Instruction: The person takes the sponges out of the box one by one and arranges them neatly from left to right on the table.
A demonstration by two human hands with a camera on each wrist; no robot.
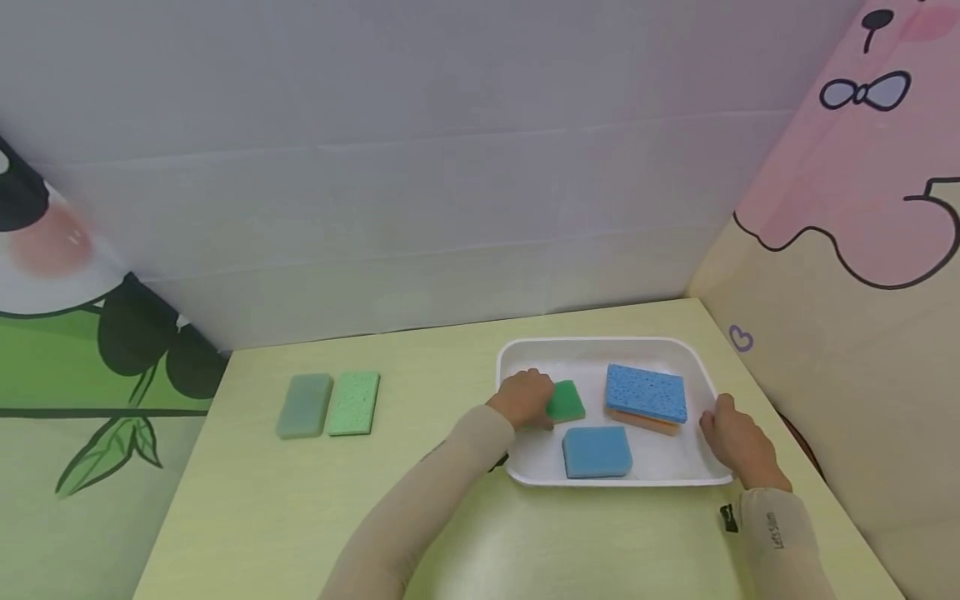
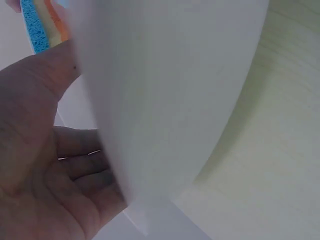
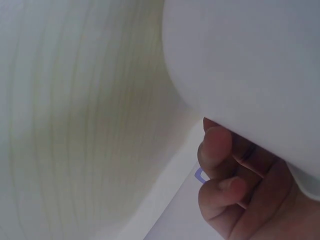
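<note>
A: Where is the dark green flat sponge (image 1: 566,402)?
B: Inside the white rounded rectangular tray (image 1: 585,354), toward its left wall. The left grip (image 1: 525,397) reaches in over that wall from the left, so the sponge lies on the grip's right-hand side, toward the tray's middle.

A: Is the grip clamped on it?
B: The thumb and fingers appear curled about its left end, though the hand covers the contact. With that end hidden, its long axis cannot be told.

A: And the right grip (image 1: 738,442)?
B: Well apart from the sponge, its fingers curled at the tray's right wall, near the front corner. The left is plainly nearer.

A: What lies around it?
B: A plain blue rectangular sponge (image 1: 597,452) by the tray's front edge; to the right, a speckled blue rectangular sponge (image 1: 647,392) over an orange layer.

A: And beyond the tray?
B: The tray runs lengthwise along the pale yellow desk (image 1: 300,517), near its back right corner. Toward the desk's back left corner lie a grey-green rectangular sponge (image 1: 305,406) and a light green one (image 1: 355,403), side by side.
</note>
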